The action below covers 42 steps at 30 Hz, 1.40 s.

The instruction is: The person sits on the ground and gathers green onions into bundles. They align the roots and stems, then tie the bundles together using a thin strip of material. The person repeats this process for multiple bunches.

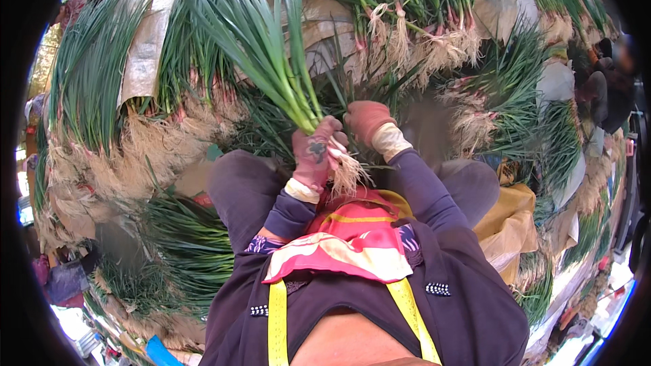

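My left hand, in a reddish work glove with a dark patch, grips a small bunch of allium plants, which look like green garlic or spring onions. Their long green leaves fan up and away from me. The pinkish stem bases and pale stringy roots hang out below the fist, over my lap. Just right of the bunch is my right hand, gloved too, its fingers curled. Dark leaves lie behind those fingers; whether the hand holds any of them is hidden.
Rooted bunches lie in a heap at left, and more lie ahead. A smaller pile is at right. Loose leaves lie beside my left knee, and a tan sack beside the right. A person is at far right.
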{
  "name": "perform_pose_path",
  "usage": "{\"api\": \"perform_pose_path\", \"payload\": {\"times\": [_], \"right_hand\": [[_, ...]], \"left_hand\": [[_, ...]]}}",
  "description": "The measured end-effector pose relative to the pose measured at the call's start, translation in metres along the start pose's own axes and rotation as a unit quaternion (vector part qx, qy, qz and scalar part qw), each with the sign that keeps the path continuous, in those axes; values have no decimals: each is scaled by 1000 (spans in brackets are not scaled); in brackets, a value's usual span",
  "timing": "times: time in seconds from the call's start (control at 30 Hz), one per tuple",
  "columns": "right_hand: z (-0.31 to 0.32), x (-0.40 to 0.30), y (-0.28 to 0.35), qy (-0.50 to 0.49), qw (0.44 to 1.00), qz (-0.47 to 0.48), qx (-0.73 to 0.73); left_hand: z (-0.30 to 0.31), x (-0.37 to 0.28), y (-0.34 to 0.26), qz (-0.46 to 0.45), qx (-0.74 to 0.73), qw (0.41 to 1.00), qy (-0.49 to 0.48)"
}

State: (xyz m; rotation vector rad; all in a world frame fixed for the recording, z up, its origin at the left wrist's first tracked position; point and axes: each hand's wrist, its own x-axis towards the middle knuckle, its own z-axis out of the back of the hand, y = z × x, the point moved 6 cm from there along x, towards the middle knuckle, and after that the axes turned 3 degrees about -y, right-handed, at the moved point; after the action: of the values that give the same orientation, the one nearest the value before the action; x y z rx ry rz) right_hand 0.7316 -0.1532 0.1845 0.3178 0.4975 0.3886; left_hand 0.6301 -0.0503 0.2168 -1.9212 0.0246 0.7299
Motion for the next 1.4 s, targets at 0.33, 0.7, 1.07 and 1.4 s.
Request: {"api": "perform_pose_path", "payload": {"times": [0.33,0.7,1.07,1.4], "right_hand": [[169,65,-84,-291,945,-143,35],[108,44,-71,-102,827,-23,552],[-18,-42,-4,97,864,-4,494],[27,-39,16,-67,951,156,259]], "left_hand": [[-24,19,0,124,-377,898,191],[-17,25,-4,60,-241,957,150],[-1,29,40,163,-117,968,148],[-8,-4,16,76,-86,987,111]]}}
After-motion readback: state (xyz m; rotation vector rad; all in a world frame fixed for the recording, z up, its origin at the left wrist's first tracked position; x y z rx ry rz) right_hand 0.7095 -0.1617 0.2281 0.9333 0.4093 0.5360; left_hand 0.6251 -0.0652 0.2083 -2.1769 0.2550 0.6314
